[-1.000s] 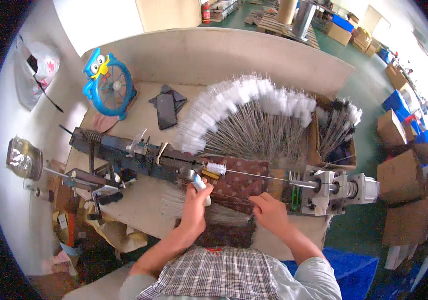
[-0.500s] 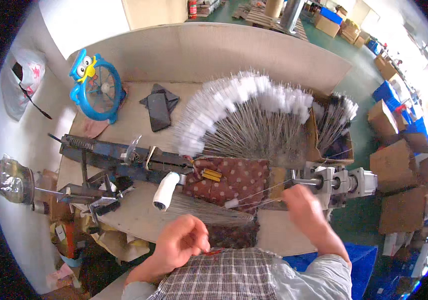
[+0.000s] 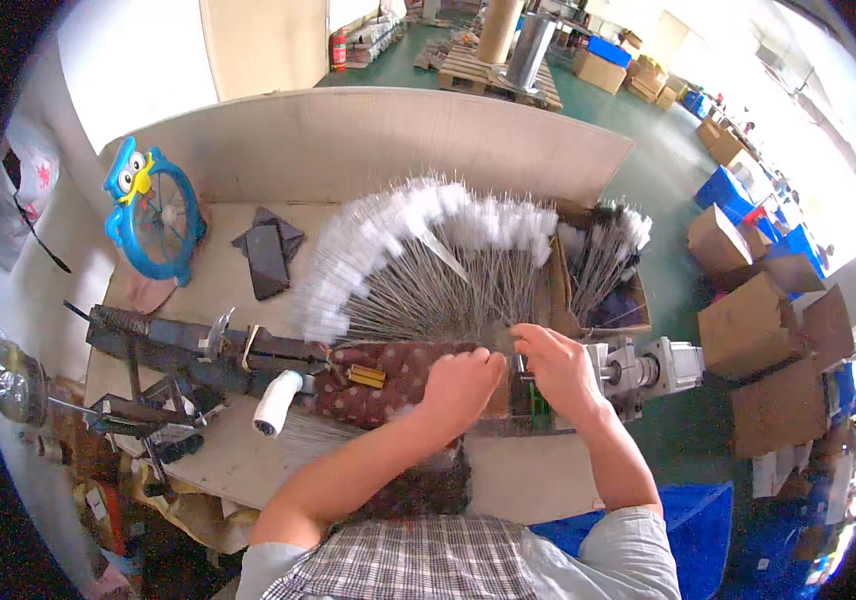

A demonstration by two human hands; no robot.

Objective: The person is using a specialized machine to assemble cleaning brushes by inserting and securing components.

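My left hand (image 3: 463, 388) is closed, knuckles up, over the right end of a brown dotted cloth (image 3: 398, 370). What its fingers hold is hidden. Beside it my right hand (image 3: 560, 372) is bent with fingertips pressed together at the end of a metal spindle unit (image 3: 620, 368); anything in them is too small to make out. Just beyond both hands spreads a fan of thin wire brushes (image 3: 428, 290) with white bristle heads. A narrow white strip (image 3: 440, 252) slants across that fan; I cannot tell whether it joins my fingers.
A yellow block (image 3: 367, 376) lies on the cloth. Left of it are a white-wrapped handle (image 3: 276, 402) and a dark bar mechanism (image 3: 168, 340). Farther back are a phone (image 3: 268, 262) and a blue fan (image 3: 158, 215). A carton (image 3: 608, 310) of brushes stands right of the bundle.
My left hand has moved up and right from near my apron to beside the right hand. The white-tipped brush no longer shows across the cloth. The whole view has shifted.
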